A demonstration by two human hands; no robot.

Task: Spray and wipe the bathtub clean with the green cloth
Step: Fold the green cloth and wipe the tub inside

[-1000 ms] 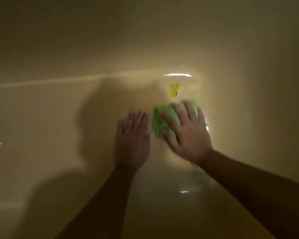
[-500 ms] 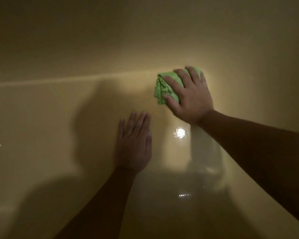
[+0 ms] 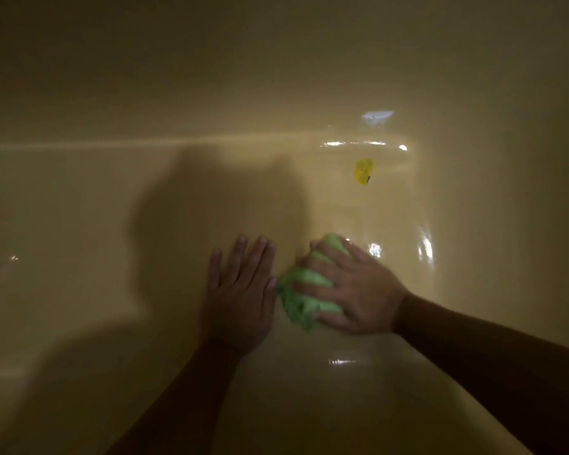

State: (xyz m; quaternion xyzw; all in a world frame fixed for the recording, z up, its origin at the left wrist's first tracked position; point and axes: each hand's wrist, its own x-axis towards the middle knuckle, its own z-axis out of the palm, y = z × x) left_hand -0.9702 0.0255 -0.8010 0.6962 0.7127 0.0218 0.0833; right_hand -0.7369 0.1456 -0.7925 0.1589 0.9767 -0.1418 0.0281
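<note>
The cream-yellow bathtub (image 3: 112,224) fills the dim view, its wet surface glinting at the right. My right hand (image 3: 352,290) lies on the crumpled green cloth (image 3: 301,297) and presses it against the tub with spread fingers. My left hand (image 3: 240,290) rests flat on the tub just left of the cloth, fingers straight and together, its thumb almost touching the cloth. No spray bottle is in view.
A small yellow mark or sticker (image 3: 363,171) sits on the tub surface above and right of the cloth. Bright wet reflections (image 3: 424,247) streak the curved wall at the right. My shadow darkens the left and lower part of the tub.
My right hand has pulled the green cloth down from the upper tub wall to beside my left hand, uncovering the yellow mark again. My left hand has stayed flat in place.
</note>
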